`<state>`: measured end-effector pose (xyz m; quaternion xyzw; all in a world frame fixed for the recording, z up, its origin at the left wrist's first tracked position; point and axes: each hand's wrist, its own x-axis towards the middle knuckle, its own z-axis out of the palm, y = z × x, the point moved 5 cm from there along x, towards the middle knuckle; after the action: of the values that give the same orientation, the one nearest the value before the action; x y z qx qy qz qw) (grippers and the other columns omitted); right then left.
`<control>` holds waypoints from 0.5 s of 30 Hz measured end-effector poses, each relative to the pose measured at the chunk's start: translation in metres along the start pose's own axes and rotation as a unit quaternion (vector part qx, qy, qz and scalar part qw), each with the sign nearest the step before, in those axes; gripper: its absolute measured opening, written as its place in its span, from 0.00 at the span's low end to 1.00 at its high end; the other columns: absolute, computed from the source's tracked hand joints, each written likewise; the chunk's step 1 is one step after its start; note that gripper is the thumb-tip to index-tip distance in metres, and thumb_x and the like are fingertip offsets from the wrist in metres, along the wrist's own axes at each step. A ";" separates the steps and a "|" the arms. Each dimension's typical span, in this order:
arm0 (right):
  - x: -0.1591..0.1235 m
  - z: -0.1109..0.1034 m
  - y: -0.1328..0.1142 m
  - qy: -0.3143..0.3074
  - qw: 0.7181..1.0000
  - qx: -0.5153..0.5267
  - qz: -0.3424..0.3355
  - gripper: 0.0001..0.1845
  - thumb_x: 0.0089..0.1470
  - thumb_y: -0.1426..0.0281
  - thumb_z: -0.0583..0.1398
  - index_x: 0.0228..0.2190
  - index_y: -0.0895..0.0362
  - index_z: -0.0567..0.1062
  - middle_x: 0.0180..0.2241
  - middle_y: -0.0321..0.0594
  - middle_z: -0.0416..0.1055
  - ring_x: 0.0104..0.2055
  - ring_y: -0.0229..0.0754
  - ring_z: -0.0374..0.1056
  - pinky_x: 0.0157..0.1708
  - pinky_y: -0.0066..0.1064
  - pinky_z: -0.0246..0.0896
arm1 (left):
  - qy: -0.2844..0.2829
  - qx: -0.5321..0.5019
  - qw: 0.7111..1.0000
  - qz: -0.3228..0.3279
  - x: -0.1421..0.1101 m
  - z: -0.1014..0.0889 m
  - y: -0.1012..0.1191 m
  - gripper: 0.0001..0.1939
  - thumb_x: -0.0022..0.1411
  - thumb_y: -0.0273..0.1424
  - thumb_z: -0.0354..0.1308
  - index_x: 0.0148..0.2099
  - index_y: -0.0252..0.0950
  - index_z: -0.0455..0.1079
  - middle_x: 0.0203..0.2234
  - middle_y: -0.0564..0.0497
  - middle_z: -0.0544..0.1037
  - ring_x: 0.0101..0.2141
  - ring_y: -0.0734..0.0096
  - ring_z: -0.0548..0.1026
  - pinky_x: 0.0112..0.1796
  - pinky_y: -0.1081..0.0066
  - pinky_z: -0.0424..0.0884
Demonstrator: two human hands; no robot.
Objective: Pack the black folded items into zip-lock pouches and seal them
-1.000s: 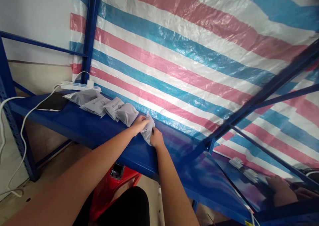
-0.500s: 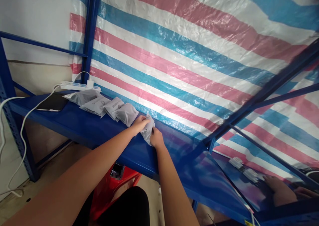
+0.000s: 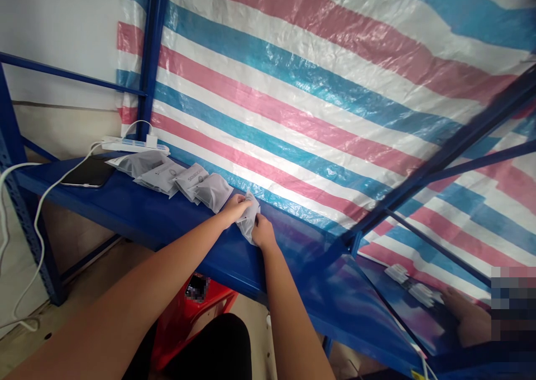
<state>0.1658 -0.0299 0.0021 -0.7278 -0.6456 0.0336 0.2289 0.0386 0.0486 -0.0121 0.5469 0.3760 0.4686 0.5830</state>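
A frosted plastic bag (image 3: 248, 221) is held between both hands, over the right end of a row of similar bags. My left hand (image 3: 235, 209) pinches its upper left part, with the thumb on top. At its right edge, my right hand (image 3: 263, 231) has its fingers closed on the same bag. What the bag contains cannot be made out. Just left of my hands, a filled bag (image 3: 214, 191) lies beside a bag with dark print (image 3: 190, 180). Further left are another printed bag (image 3: 161, 177) and a greyish bag (image 3: 140, 162).
All this rests on a blue metal shelf (image 3: 167, 224). A white power strip (image 3: 134, 145) and a dark tablet-like device (image 3: 89, 172) occupy its left end. Striped sheeting (image 3: 268, 106) hangs behind. Beyond the right post, another person's hand (image 3: 460, 307) is near white packets (image 3: 421, 294). Below stands a red stool (image 3: 218, 299).
My hands and the bag look almost unmoved. At the far right, the other person's hand has shifted slightly.
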 end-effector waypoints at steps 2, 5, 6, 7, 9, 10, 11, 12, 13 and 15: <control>0.000 0.001 0.000 -0.002 1.000 0.000 0.001 0.16 0.65 0.69 0.56 0.50 0.58 0.77 0.48 0.50 0.78 0.49 0.49 0.73 0.43 0.30 0.61 | 0.001 -0.001 1.000 0.000 -0.001 0.000 0.001 0.19 0.59 0.41 0.64 0.50 0.39 0.69 0.50 0.43 0.79 0.48 0.57 0.79 0.46 0.66 0.74; 0.001 0.001 0.001 0.000 1.000 0.001 -0.003 0.15 0.65 0.69 0.56 0.49 0.58 0.77 0.48 0.50 0.78 0.49 0.50 0.73 0.42 0.31 0.61 | -0.001 -0.001 1.000 0.003 -0.002 0.000 0.002 0.18 0.60 0.40 0.64 0.50 0.39 0.69 0.50 0.43 0.79 0.48 0.57 0.79 0.45 0.66 0.74; 0.002 0.002 0.001 0.002 1.000 0.001 -0.004 0.15 0.65 0.69 0.56 0.49 0.58 0.77 0.48 0.50 0.78 0.49 0.50 0.73 0.42 0.31 0.61 | -0.001 0.000 1.000 0.003 -0.002 0.000 0.002 0.18 0.60 0.40 0.64 0.50 0.39 0.69 0.50 0.43 0.79 0.48 0.57 0.79 0.45 0.66 0.74; 0.002 0.002 0.002 0.003 1.000 0.001 -0.005 0.15 0.65 0.69 0.56 0.49 0.58 0.77 0.48 0.50 0.78 0.49 0.50 0.73 0.42 0.31 0.61 | 0.000 0.001 1.000 0.003 -0.002 0.000 0.002 0.18 0.59 0.40 0.64 0.50 0.39 0.69 0.50 0.43 0.79 0.48 0.57 0.79 0.45 0.66 0.74; 0.002 0.002 0.002 0.004 1.000 0.001 -0.004 0.15 0.65 0.69 0.56 0.49 0.58 0.77 0.48 0.50 0.78 0.49 0.50 0.73 0.42 0.31 0.61 | 0.002 0.000 1.000 0.002 -0.002 0.000 0.002 0.19 0.59 0.40 0.64 0.50 0.39 0.70 0.50 0.43 0.79 0.48 0.57 0.79 0.45 0.66 0.74; 0.001 0.002 0.002 0.004 1.000 0.002 -0.003 0.16 0.64 0.69 0.56 0.49 0.58 0.77 0.48 0.50 0.78 0.49 0.50 0.73 0.43 0.31 0.61 | 0.003 -0.002 1.000 0.001 -0.002 0.000 0.002 0.19 0.59 0.40 0.64 0.50 0.39 0.70 0.50 0.43 0.79 0.48 0.57 0.79 0.45 0.66 0.74; 0.001 0.001 0.002 0.003 1.000 0.002 -0.002 0.16 0.64 0.69 0.56 0.50 0.58 0.77 0.48 0.50 0.78 0.49 0.50 0.73 0.43 0.31 0.61 | 0.004 -0.003 1.000 0.001 -0.002 -0.001 0.002 0.19 0.59 0.40 0.65 0.50 0.39 0.70 0.50 0.43 0.79 0.48 0.57 0.79 0.45 0.67 0.74; 0.001 0.001 0.002 0.003 1.000 0.003 -0.002 0.16 0.64 0.69 0.56 0.50 0.58 0.77 0.48 0.49 0.78 0.49 0.50 0.73 0.43 0.31 0.61 | 0.004 -0.004 1.000 0.000 -0.002 0.000 0.002 0.20 0.58 0.40 0.65 0.50 0.39 0.70 0.50 0.43 0.79 0.48 0.57 0.79 0.45 0.67 0.74; 0.001 0.001 0.001 0.003 1.000 0.004 -0.003 0.16 0.64 0.69 0.56 0.50 0.58 0.77 0.48 0.49 0.78 0.49 0.50 0.73 0.43 0.31 0.61 | 0.003 -0.003 1.000 0.000 -0.002 -0.001 0.002 0.20 0.58 0.40 0.65 0.50 0.39 0.70 0.50 0.43 0.79 0.48 0.57 0.79 0.45 0.67 0.74; 0.001 0.000 0.000 0.003 1.000 0.006 -0.004 0.16 0.64 0.69 0.56 0.50 0.58 0.77 0.48 0.49 0.78 0.48 0.50 0.73 0.42 0.31 0.61 | 0.004 0.001 1.000 0.000 -0.002 -0.001 0.002 0.20 0.58 0.40 0.65 0.50 0.39 0.70 0.50 0.43 0.79 0.48 0.57 0.79 0.45 0.67 0.74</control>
<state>0.1662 -0.0294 0.0020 -0.7238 -0.6477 0.0345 0.2355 0.0368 0.0466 -0.0099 0.5452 0.3790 0.4704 0.5812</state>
